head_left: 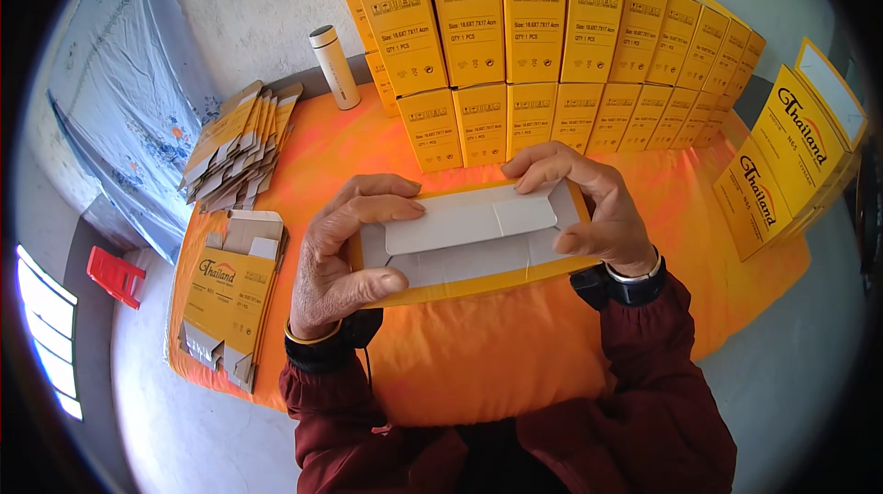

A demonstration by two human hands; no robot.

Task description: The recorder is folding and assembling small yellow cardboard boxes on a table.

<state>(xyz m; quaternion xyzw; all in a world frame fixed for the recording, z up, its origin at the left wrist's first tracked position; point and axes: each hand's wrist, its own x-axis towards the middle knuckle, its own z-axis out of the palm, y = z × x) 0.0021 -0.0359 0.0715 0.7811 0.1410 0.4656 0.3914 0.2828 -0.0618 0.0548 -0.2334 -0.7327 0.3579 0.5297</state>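
Between my two hands is a yellow cardboard box (469,290), held over the orange-covered table with its open end facing me. A white flap (469,218) slants across the opening, and the grey inner walls show below it. My left hand (345,250) grips the box's left end, fingers on the flap's upper edge and thumb at the lower rim. At the other end my right hand (589,209) holds the box, fingers curled over the top corner and thumb near the flap's right side. The box's outer far side is hidden.
Stacked yellow boxes (469,25) line the back wall in two tiers. A white flask (336,69) stands left of them. Flattened cartons lie in a pile (241,140) and a nearer stack (225,301). More yellow boxes (782,163) stand at right. A red plastic stool (115,276) is beyond the table.
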